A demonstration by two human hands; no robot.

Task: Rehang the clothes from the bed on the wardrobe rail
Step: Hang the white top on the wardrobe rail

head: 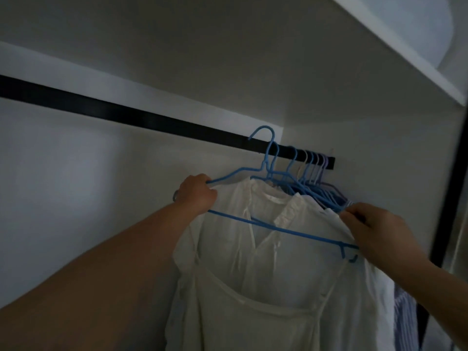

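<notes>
Holding the thin blue wire hanger [263,225] up by the black rail [126,115], left hand [196,196] grips its end. Right hand [374,230] pinches the other. The soft white shirt [266,287] looks light and floppy.

Hangers [314,173] bunched at rail [126,114] right end; front hanger [253,173] hook prob. above rail, shelf [405,54] overhead.

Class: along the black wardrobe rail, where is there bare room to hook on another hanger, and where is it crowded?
Free: the long stretch of black wardrobe rail left of the raised blue wire hanger, whose shoulder the left hand holds. Crowded: the rail's right end, packed with blue and pale hanger hooks, where the right hand reaches.
</notes>
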